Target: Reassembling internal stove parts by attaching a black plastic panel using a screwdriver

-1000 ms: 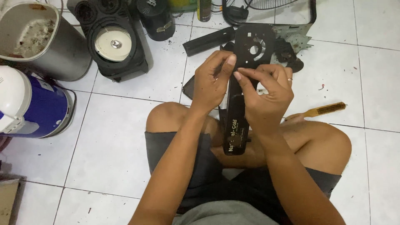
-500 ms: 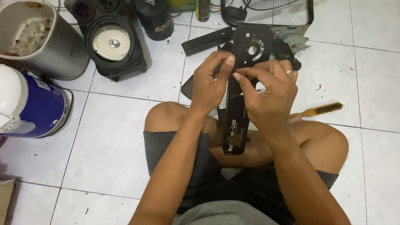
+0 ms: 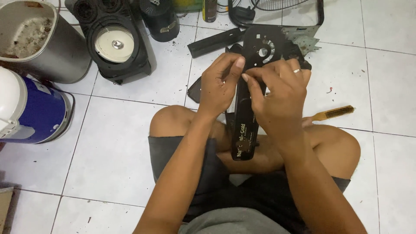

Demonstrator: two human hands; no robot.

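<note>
Compared with a second ago, both hands sit a little higher on the long black panel [image 3: 247, 117], nearer its round head, and the panel's lower end has stayed down between the crossed legs. The pose of the hands is otherwise much the same: the fingertips have kept meeting at the panel's upper shaft.

The left hand [image 3: 219, 89] wraps the panel's left edge, its fingers [image 3: 236, 69] curled closed with the index finger stretched up and its tip pressed on the black face just below the round head. The right hand [image 3: 279, 93] covers the panel's right side, fingers bent in and closed on it; its thumb tip touches the panel just beside the left index fingertip, and a ring [image 3: 297, 70] shows on one finger. Whether something small is pinched between the two fingertips cannot be told.

The panel stands tilted, its round head with a silvery hub [image 3: 263, 52] just above the fingers, its printed lower end below the wrists over the lap.

Beyond the fingers on the tiled floor [image 3: 117, 143] lie a black bar [image 3: 214, 42] and a grey metal bracket [image 3: 305, 41]. To the right of the right hand, near the knee, lies a brush with a yellow handle [image 3: 333, 113]. Well off to the left of the left hand stand a black housing with a white disc [image 3: 117, 43], a steel pot [image 3: 39, 43] with crumbs inside, and a blue-and-white jug [image 3: 30, 108].
</note>
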